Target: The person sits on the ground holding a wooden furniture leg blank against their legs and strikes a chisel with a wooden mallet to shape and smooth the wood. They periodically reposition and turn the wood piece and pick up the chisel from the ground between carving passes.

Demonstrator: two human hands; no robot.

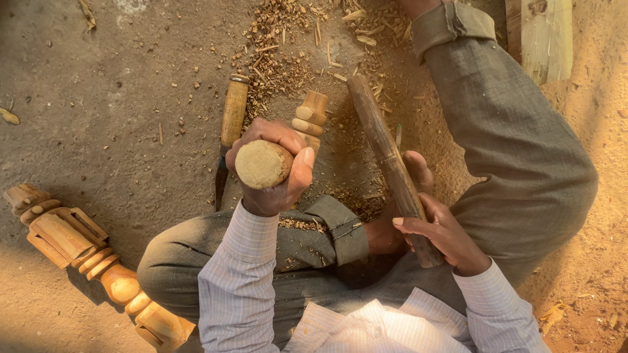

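A seated woodworker is gripping tools over a turned wooden piece on the ground.

The left hand [275, 167] is clamping a round-ended wooden handle [263, 164] above the carved piece [311, 116]; the right hand [439, 234] is closing around a wooden stick [386, 157].

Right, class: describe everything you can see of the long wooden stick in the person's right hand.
The wooden stick is a long, round, dark brown bar with a rough, worn surface and a blunt far end. It slants from the right hand, which grips its near end, up and left toward the wood chips. It crosses over the person's bare foot; whether it touches the foot cannot be told. Sunlight catches its upper side.
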